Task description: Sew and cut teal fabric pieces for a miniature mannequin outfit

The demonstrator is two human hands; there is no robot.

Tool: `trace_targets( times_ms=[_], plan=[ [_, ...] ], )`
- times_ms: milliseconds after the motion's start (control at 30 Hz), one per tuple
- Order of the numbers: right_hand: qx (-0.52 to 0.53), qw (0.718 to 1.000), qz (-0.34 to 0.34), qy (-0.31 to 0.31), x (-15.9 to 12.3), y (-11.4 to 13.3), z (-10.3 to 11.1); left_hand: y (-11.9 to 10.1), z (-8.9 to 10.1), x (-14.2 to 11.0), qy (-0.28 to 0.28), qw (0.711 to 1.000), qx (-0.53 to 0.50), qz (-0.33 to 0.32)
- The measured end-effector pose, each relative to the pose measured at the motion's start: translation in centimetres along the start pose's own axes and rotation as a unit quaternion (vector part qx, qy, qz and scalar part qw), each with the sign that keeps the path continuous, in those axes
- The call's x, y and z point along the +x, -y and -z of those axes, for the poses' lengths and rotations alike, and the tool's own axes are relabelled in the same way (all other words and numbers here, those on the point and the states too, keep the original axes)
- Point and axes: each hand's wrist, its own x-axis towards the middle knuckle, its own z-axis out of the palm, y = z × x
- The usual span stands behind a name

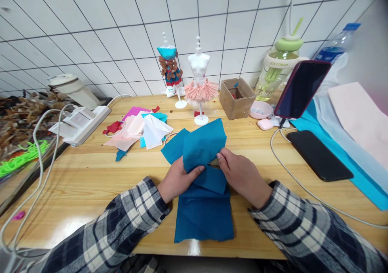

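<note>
My left hand [178,179] grips a blue crepe paper sheet [203,141], thumb on top and fingers hidden beneath it. My right hand [241,175] is closed around thread snips [214,165]; only their pointed metal blades show, at the sheet's right edge by my left thumb. The handles are hidden in the fist. Below, another blue piece [204,218] lies flat near the table's front edge. Beyond my hands stand a white dress form [198,66] in a ruffled pink skirt and a smaller dress form [169,68] with a blue and brown outfit.
Paper scraps [136,129] lie at the back left, beside a white power strip [83,123] with cables. A cardboard box [237,98], pink dish [261,109], propped phone [301,89], black phone [319,155] and green-lidded bottle [277,68] stand or lie to the right, near large paper sheets [360,119].
</note>
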Motion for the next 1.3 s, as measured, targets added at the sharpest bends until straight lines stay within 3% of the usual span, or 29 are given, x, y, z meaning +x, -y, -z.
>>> trace_targets(
  times_ms=[433,1300],
  plan=[
    [-0.002,1.000,-0.008,0.019,0.15,-0.12,0.37,0.01,-0.04,0.10,-0.009,1.000,0.003,0.001],
    [0.011,1.000,0.011,-0.011,-0.09,-0.04,-0.23,-0.06,-0.09,0.12,0.001,1.000,0.022,-0.008]
  ],
)
